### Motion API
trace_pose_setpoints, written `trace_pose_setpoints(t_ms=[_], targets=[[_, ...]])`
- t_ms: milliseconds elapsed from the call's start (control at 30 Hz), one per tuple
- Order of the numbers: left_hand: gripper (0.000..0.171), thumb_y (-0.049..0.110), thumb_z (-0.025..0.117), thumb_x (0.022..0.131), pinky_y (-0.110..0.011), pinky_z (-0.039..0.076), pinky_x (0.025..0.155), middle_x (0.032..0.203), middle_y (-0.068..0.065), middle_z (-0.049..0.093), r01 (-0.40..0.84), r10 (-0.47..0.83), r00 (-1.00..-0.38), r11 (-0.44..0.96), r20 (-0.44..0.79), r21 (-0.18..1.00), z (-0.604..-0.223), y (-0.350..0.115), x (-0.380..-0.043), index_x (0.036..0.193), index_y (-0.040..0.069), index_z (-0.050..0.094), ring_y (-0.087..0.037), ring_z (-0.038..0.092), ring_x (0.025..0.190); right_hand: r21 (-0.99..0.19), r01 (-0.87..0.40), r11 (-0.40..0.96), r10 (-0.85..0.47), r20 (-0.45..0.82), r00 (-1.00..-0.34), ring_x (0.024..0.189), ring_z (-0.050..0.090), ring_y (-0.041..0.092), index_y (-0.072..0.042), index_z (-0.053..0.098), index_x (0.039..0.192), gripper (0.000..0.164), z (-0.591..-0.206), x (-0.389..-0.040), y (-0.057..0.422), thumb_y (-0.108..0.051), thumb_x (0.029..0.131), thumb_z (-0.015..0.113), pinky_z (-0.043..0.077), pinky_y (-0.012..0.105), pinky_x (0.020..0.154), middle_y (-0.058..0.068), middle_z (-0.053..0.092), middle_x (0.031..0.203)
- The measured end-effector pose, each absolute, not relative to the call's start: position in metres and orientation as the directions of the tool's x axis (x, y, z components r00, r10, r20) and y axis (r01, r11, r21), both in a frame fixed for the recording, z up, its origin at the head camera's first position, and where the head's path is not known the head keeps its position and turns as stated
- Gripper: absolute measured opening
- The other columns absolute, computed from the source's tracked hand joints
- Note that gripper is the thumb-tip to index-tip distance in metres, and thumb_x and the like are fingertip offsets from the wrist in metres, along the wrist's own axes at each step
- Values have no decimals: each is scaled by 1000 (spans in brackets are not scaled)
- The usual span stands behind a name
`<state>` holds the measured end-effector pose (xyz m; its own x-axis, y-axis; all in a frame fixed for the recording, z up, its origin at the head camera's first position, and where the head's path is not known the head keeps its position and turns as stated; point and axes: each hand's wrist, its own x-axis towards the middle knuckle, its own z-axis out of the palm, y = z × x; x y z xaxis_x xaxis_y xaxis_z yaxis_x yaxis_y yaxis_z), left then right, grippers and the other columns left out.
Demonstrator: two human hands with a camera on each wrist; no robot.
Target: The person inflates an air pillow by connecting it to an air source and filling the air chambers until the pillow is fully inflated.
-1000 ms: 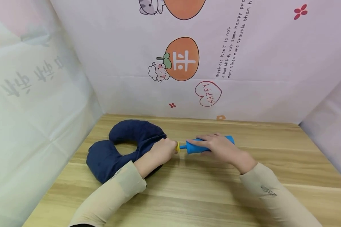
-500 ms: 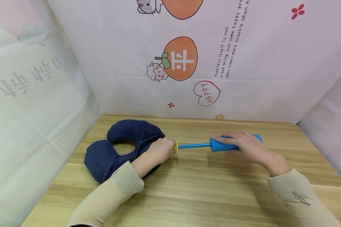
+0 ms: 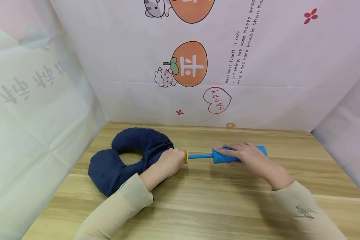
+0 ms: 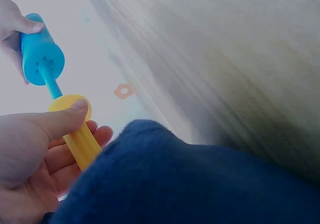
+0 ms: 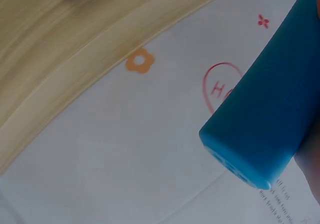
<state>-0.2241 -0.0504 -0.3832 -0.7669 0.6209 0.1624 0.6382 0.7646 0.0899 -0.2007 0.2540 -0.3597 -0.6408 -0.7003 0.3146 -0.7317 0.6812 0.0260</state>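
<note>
A hand pump lies across the two hands, its blue barrel (image 3: 223, 156) on the right and its yellow end (image 4: 81, 144) on the left. My left hand (image 3: 171, 161) grips the yellow end, thumb on its round flange in the left wrist view. My right hand (image 3: 249, 158) is wrapped round the barrel. Between them a length of thin blue rod (image 3: 200, 156) shows. Beside and partly behind the left hand is a navy U-shaped neck pillow (image 3: 108, 170); in the left wrist view its dark cloth (image 4: 190, 184) hides the far tip of the yellow part.
A wood-grain table (image 3: 204, 206) carries the pillow. White printed sheeting (image 3: 273, 100) stands along the table's back edge, and more sheeting (image 3: 48, 133) rises on the left and on the right side.
The right hand slid the barrel rightward, baring a long stretch of rod, then came partway back left. The left hand and the pillow stay nearly where they were.
</note>
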Motion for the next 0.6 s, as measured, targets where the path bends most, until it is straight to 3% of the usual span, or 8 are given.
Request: trace_pose_setpoints(t_ms=[267,600], targets=[[16,18,80,92,-24,51,54,81,-7,72,646,628,-756,762,184,52,-382,-48,-224,93,5,71,-16,66,61,69,-743,665,-725,296,-622,113,67,33,-20,63,144,69,-363,-209,209,-18,80,89,52,56,90,13,69,126],[10,13,76,95,-27,50,51,75,-7,70,639,616,-764,764,189,93,-383,-48,-224,92,5,72,-18,67,60,88,-762,641,-750,284,-598,112,67,31,-22,62,144,67,-367,-214,178,-19,83,88,52,53,91,13,69,127]])
